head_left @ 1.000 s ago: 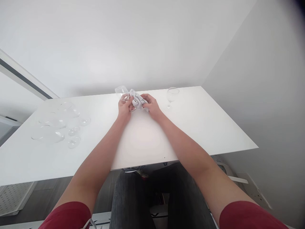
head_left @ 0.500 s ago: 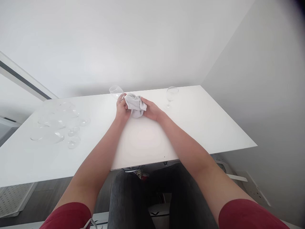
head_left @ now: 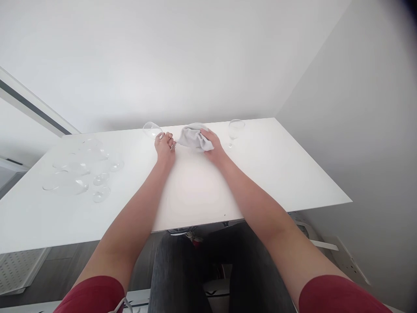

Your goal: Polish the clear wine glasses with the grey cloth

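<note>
A clear wine glass [head_left: 152, 129] tilts with its bowl up and to the left; my left hand [head_left: 165, 148] is closed around its stem. The foot of this glass is mostly hidden by my fingers. My right hand [head_left: 213, 145] grips a crumpled light grey cloth [head_left: 194, 137], a short way right of the left hand. Beyond the right hand, another wine glass [head_left: 236, 126] stands upright on the white table [head_left: 202, 187].
Several clear glasses [head_left: 67, 182] lie on their sides at the table's left. A pale wall [head_left: 202, 61] rises behind the table and another wall [head_left: 368, 130] on the right. A white perforated basket [head_left: 19, 269] is below at the left.
The cloth has come away from the glass's foot and moved right with my right hand. My left hand and its glass have shifted slightly left.
</note>
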